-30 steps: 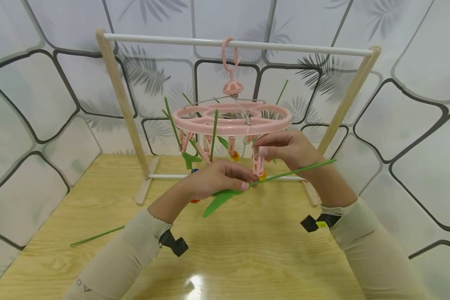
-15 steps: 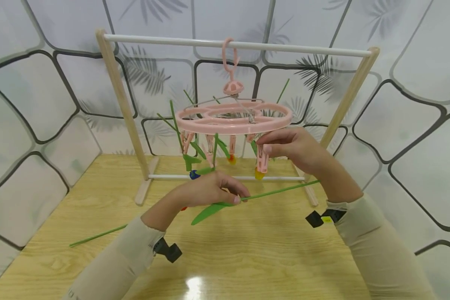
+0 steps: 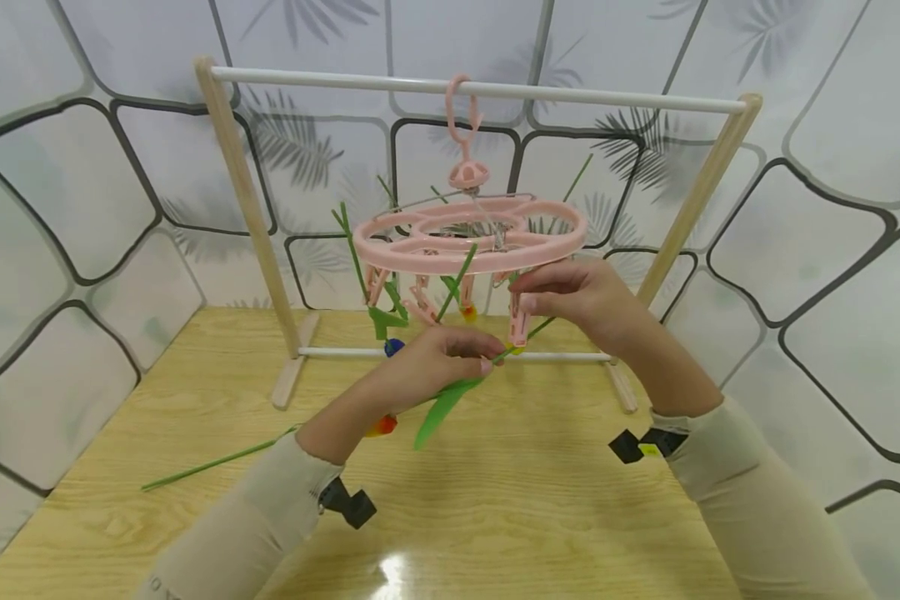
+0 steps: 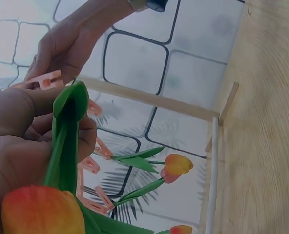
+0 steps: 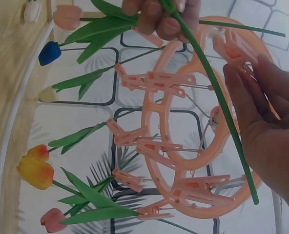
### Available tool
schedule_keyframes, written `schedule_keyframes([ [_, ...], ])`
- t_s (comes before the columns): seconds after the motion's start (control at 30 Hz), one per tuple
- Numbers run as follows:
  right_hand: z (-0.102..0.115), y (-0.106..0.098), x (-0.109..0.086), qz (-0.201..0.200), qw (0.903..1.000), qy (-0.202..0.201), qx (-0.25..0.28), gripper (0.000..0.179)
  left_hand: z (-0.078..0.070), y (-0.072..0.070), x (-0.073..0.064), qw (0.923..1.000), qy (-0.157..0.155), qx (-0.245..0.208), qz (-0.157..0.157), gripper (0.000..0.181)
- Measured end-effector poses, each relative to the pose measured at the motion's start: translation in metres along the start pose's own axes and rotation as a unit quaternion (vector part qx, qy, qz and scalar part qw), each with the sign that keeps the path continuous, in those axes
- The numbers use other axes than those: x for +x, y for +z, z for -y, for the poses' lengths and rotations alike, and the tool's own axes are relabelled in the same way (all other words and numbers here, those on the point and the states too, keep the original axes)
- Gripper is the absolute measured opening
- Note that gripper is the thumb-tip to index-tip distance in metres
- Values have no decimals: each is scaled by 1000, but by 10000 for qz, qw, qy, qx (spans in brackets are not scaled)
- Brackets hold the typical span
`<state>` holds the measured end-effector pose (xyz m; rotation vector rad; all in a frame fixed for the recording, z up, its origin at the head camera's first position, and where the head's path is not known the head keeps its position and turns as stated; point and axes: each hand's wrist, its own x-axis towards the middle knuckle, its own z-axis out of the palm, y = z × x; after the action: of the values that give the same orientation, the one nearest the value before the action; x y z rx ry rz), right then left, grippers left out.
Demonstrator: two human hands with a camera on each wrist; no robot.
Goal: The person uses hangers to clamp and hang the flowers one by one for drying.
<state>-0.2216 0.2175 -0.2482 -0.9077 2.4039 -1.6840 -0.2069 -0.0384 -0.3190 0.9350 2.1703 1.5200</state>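
Observation:
My left hand (image 3: 435, 362) pinches an artificial tulip by its green stem. Its orange-red bloom (image 4: 42, 209) hangs low in the left wrist view, and the stem (image 5: 217, 105) slants across in front of my right hand in the right wrist view. My right hand (image 3: 588, 300) holds a pink clothespin (image 3: 519, 321) between thumb and fingers, under the right side of a round pink drying hanger (image 3: 468, 262). The stem end lies close to this clothespin; whether they touch, I cannot tell. Other tulips, such as a yellow-orange one (image 5: 35, 172), hang head down from several clothespins (image 5: 130, 131).
The hanger hooks over a white rod (image 3: 330, 80) on a wooden frame (image 3: 243, 200). On the wood-grain table (image 3: 495, 508), a loose green stem (image 3: 210, 462) lies at the left, partly hidden by my left forearm. A patterned backdrop (image 3: 127, 333) surrounds the table.
My left hand dipped down and left, then rose back toward the clothespin; the tulip's stem now tilts more steeply upward. My right hand keeps its hold on the clothespin, and the hanger has swung slightly.

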Motion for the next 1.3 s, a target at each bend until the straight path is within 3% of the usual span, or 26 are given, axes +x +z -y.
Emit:
schedule_keyframes([
  [0.2, -1, 6, -1, -171, 9979, -63, -621, 21, -8, 5, 1, 9986, -67, -479, -211, 35],
  [0.5, -3, 10, 0, -217, 9940, -383, -1004, 18, -12, 8, 6, 9961, -207, -780, -352, 40],
  [0.87, 1, 14, -1, -449, 9899, -220, -1328, 18, -20, 7, 10, 9934, -105, -1133, -159, 45],
  [1.1, 4, 15, -1, -446, 9892, -349, -1352, 18, -23, 8, 9, 9938, -318, -997, -369, 47],
  [1.3, 4, 14, -1, -438, 9883, -273, -1438, 16, -23, 8, 10, 9949, -263, -869, -449, 46],
])
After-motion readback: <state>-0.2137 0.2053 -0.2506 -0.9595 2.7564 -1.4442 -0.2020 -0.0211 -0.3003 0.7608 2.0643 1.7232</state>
